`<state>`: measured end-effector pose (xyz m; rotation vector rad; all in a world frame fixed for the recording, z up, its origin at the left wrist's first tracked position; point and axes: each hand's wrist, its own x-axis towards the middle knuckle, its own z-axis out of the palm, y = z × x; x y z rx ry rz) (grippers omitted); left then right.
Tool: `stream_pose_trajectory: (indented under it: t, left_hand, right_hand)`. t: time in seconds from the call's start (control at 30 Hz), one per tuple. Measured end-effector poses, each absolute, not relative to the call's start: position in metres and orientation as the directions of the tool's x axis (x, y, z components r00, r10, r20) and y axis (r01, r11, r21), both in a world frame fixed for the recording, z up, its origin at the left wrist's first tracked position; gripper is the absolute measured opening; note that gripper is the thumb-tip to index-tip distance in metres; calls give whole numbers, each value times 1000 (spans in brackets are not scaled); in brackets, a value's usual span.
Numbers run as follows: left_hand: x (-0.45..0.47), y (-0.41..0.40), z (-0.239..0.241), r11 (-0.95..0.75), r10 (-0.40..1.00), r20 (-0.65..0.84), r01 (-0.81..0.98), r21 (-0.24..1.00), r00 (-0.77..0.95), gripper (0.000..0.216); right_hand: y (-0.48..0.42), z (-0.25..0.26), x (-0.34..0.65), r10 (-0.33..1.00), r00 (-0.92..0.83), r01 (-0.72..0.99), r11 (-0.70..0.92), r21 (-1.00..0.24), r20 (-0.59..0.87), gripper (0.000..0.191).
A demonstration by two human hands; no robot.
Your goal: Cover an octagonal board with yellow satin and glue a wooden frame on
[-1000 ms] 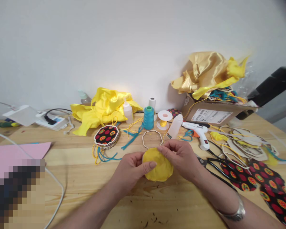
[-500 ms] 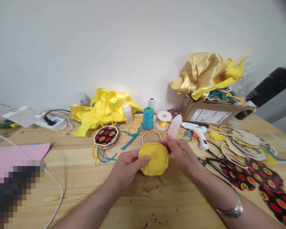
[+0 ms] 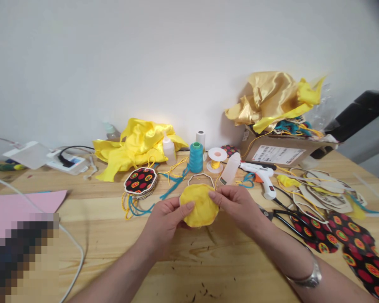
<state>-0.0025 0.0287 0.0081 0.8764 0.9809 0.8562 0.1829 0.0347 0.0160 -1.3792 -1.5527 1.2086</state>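
Observation:
Between my hands, above the wooden table, is a roundish yellow fabric piece [image 3: 199,208]. My left hand [image 3: 168,214] pinches its left edge, thumb on top and fingers underneath. At the upper right edge, my right hand [image 3: 238,206] grips it with the thumb on the face; its other fingers are partly hidden. A thin pale scalloped frame [image 3: 201,179] lies just beyond the fabric. Past my right fingertips is a translucent bottle [image 3: 230,168]. To the left lies a stack of scalloped pieces topped with dark patterned fabric [image 3: 141,181], with yellow and teal cords.
Farther back stand a teal thread cone [image 3: 196,158], a yellow cord spool [image 3: 215,160] and crumpled yellow satin [image 3: 139,143]. On the right are a white glue gun [image 3: 262,176], black-handled scissors [image 3: 293,223], patterned fabric pieces [image 3: 352,229] and a cardboard box [image 3: 271,147]. A white cable [image 3: 78,244] crosses the left.
My right thumb has moved left onto the fabric's face, and the hand now grips the edge. The yellow fabric piece has shifted slightly up and left.

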Motion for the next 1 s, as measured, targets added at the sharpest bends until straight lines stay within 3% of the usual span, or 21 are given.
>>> stream_pose_trajectory:
  t: [0.4,0.77,1.0]
  left_hand:
    - [-5,30,7,391,907,-327,-242,888,264,28]
    - [-4,31,5,375,915,-307,-268,888,263,26]
    - [-2,30,8,362,925,-295,-314,878,241,24]
  right_hand:
    - [35,21,180,989,-147,199,11,-980,-19,52]
    - [34,14,180,983,-172,375,13,-927,-56,34]
    - [32,27,179,963,-264,295,17,-955,-64,47]
